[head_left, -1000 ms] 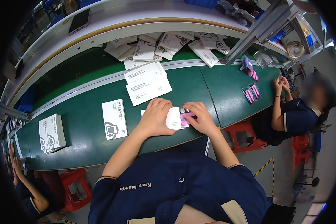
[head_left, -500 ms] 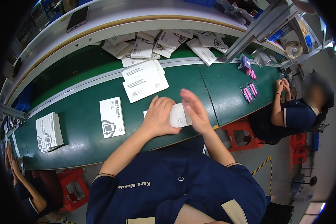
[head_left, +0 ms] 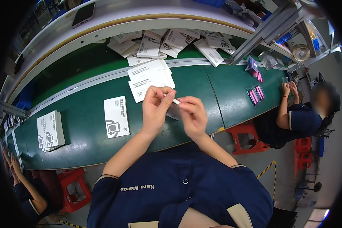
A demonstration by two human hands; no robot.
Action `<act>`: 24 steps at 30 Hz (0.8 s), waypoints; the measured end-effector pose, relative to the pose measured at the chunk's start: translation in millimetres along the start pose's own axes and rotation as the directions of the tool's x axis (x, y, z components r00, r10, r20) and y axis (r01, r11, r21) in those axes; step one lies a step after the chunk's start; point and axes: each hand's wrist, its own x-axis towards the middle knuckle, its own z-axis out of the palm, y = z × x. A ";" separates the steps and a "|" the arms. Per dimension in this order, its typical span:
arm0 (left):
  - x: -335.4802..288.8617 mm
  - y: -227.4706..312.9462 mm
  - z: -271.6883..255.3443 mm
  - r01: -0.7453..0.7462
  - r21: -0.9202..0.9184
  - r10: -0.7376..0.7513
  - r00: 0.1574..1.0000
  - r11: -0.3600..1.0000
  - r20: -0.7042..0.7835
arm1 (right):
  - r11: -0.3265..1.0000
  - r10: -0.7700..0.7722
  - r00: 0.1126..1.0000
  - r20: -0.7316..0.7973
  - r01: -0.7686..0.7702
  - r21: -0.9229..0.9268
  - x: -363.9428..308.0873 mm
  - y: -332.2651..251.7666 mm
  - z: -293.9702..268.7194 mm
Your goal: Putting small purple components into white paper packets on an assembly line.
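Observation:
Both my hands are raised over the green conveyor belt (head_left: 87, 125). My left hand (head_left: 155, 106) and my right hand (head_left: 192, 114) pinch a small thin white piece (head_left: 176, 101) between their fingertips. A pale flat object (head_left: 173, 112) shows just below and between the hands; which hand carries it is hidden. A white booklet (head_left: 116, 117) lies flat on the belt to the left of my left hand. Two white sheets (head_left: 150, 79) lie on the belt just beyond my hands.
A stack of white booklets (head_left: 49, 131) sits at the belt's left end. Several white booklets (head_left: 171, 41) are heaped at the back. Pink items (head_left: 255, 94) lie on the belt to the right, by a seated person (head_left: 296, 117). Red stools (head_left: 247, 136) stand below.
My hands have lifted off the belt and turned the white object edge-on. The pink part seen a second ago is out of sight, and a small white piece is now pinched between both hands.

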 end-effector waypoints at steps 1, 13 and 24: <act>0.8 5.6 2.0 -0.078 -0.031 0.080 0.993 0.996 0.086 | 0.997 -0.052 0.998 0.035 0.054 -0.050 -0.6 -0.2 0.1; -7.1 -7.0 -7.4 -0.228 0.087 0.224 0.973 0.970 0.047 | 0.991 -0.090 0.995 0.047 0.084 0.105 -3.2 22.7 1.9; -50.2 49.6 -62.9 0.252 0.445 -0.109 0.941 0.859 -0.321 | 0.746 -0.453 0.607 0.653 0.659 -0.095 -6.1 25.1 27.6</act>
